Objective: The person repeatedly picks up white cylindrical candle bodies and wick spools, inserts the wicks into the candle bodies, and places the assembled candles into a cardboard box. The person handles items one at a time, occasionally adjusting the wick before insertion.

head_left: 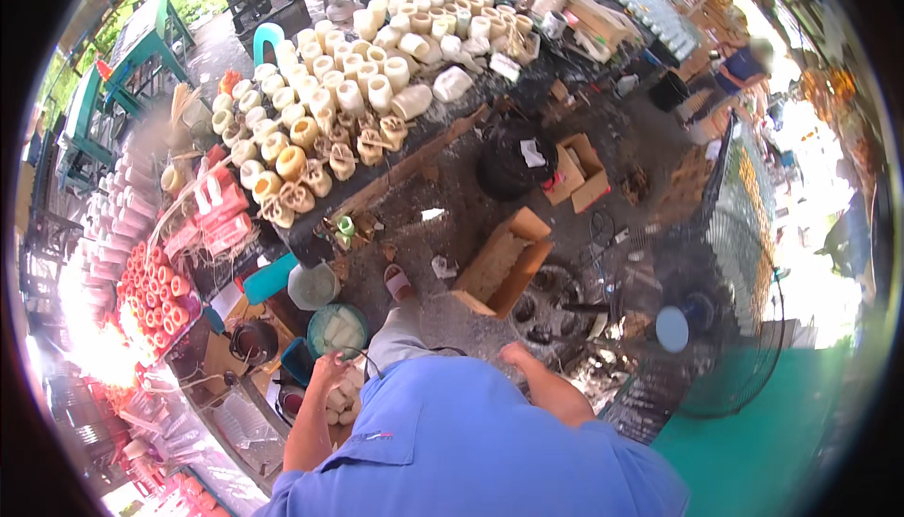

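Note:
My left hand (328,368) hangs low on the left, close to the near rim of a round green basin (314,336) holding white blocks. Its fingers are too small to make out. Pale chunks (347,395) lie just below that hand, partly hidden by my arm and blue shirt. On the other side of my body, my right hand (514,355) is held out near the waist, with nothing visible in it. How its fingers are set does not show. A cardboard box (506,258) with open flaps lies ahead of that hand, beside a round dark metal piece with holes (546,302).
A long dark table ahead bears many cream cylindrical pots (348,96). Red cylinders (151,296) stand at the left. A black drum (515,161) and a smaller carton (577,171) are farther off. To the right stands a caged fan (730,329). A person (739,70) is far right.

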A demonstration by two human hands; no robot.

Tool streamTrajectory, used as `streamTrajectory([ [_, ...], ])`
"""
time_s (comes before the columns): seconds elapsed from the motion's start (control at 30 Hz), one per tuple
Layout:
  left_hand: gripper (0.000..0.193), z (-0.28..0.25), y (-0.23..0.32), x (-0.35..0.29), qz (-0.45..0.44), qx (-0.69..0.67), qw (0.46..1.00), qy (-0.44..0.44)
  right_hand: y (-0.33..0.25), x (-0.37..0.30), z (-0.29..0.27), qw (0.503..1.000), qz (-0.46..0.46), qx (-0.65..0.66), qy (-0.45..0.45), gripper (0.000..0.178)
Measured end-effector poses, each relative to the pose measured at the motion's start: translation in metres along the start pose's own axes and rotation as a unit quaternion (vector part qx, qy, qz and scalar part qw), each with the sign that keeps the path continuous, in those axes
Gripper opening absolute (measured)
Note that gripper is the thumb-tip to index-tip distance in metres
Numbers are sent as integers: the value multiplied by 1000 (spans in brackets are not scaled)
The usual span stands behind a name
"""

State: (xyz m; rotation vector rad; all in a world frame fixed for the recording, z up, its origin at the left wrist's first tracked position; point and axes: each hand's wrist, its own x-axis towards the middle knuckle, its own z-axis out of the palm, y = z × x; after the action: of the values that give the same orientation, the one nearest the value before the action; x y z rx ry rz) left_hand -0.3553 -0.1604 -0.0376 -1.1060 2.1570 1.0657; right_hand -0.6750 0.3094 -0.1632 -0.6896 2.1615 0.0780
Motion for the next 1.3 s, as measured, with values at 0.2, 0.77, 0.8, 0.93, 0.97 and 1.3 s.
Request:
streamTrajectory([
  [0.2, 56, -93, 64, 56, -36, -29, 997, 69, -84, 117, -260, 972, -8, 178, 152, 39],
  [0.77, 49, -207, 314, 131, -61, -137, 956, 250, -182, 353, -658, 859, -326, -199, 341, 57],
  [0.8, 48, -213, 337, 137, -70, -140, 953, 258, -183, 365, -666, 856, -330, -250, 310, 62],
  [0.93, 48, -238, 426, 154, -70, -145, 953, 256, -185, 396, -697, 787, -445, -289, 313, 64],
  [0.97, 48, -245, 444, 159, -64, -155, 953, 254, -187, 402, -705, 784, -465, -284, 299, 61],
  [1.3, 46, -263, 498, 192, -24, -133, 953, 272, -221, 423, -754, 621, -626, -71, 466, 19],
])
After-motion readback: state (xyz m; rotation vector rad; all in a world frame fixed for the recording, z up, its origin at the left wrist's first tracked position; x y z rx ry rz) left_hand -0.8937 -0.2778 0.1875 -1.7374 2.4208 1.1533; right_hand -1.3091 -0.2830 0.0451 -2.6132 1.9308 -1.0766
